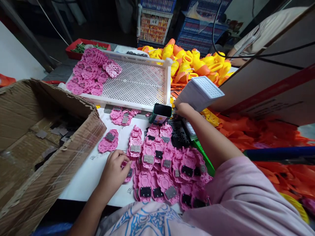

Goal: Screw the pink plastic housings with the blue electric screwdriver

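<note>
My left hand (115,168) is low over the white table surface, fingers curled and closed at the edge of a pink plastic casing (130,175) with a dark plate in it. Another pink casing (108,141) with a grey plate lies just beyond that hand. To the right spreads a pile of similar pink casings (149,150), fitted with black or grey plates. My right hand (183,109) reaches forward beside a tilted grey-white box (194,95) with a gridded face; its fingers are hidden. A dark, open-topped container (161,113) stands left of that hand.
Left is an open cardboard box (81,144) with dark scraps inside. A white mesh tray (137,83) holds stacked pink parts (90,70). Yellow-orange toy parts (189,62) heap behind it; orange pieces (236,132) lie right. A black cable (213,32) hangs at upper right.
</note>
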Motion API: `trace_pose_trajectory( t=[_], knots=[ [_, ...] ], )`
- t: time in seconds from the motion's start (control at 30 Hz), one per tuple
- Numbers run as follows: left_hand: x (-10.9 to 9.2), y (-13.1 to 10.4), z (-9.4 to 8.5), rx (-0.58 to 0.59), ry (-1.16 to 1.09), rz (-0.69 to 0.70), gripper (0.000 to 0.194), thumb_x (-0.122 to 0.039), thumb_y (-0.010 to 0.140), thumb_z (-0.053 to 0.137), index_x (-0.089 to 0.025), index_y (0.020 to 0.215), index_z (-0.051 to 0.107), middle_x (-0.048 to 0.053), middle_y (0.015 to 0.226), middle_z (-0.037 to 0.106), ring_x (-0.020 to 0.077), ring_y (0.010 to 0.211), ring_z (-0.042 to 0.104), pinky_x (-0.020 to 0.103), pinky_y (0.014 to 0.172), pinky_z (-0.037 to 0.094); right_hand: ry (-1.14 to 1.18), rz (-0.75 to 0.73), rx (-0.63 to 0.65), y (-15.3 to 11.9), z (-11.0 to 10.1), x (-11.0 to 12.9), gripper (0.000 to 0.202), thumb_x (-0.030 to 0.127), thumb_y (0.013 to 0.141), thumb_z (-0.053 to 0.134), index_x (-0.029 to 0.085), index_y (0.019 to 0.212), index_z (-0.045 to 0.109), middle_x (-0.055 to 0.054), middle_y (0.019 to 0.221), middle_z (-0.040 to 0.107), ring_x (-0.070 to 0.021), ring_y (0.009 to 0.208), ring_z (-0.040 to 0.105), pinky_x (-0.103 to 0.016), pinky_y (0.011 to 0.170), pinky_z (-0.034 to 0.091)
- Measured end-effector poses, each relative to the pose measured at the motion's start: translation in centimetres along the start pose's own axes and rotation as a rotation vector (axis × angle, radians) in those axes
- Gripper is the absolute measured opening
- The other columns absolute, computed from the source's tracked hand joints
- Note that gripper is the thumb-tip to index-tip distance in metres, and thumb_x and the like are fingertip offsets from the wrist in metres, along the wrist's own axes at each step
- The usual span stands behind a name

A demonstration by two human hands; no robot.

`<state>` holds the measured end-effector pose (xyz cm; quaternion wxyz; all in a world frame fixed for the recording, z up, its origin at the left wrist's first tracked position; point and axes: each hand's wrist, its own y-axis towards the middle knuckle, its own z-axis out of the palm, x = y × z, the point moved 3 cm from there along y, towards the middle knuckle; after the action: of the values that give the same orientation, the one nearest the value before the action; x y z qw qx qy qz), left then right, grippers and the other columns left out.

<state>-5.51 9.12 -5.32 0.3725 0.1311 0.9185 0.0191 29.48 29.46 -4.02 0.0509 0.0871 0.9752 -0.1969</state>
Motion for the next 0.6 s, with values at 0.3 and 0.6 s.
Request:
trace_pose_trajectory(
  t=[0.3, 0.6],
  knots=[
    [0.4, -0.1, -0.3, -0.042, -0.059, -0.007, 0.010, -0.020, 0.077, 0.056, -0.021, 0.070, 0.064, 0.004, 0.085, 0.059, 0.0203, 0.083, 0.061, 0.032, 0.073, 0.052, 0.029, 0.057, 0.035, -0.5, -0.4, 0.6, 0.031, 0.035, 0.091, 0.057, 0.017, 0.117, 0.058, -0.009, 0.121, 0.060, -0.0206, 0.104, 0.061, -0.041, 0.089, 0.054],
    [-0.1, -0.1, -1.7, -0.110, -0.051, -0.007, 0.012, -0.026, 0.080, 0.056, -0.022, 0.070, 0.062, 0.003, 0.083, 0.061, 0.0194, 0.081, 0.061, 0.031, 0.074, 0.052, 0.202, 0.065, -0.032, -1.3, -0.9, 0.9, 0.033, 0.037, 0.091, 0.056, 0.016, 0.118, 0.058, -0.010, 0.122, 0.060, -0.0214, 0.106, 0.061, -0.043, 0.091, 0.053]
  ],
)
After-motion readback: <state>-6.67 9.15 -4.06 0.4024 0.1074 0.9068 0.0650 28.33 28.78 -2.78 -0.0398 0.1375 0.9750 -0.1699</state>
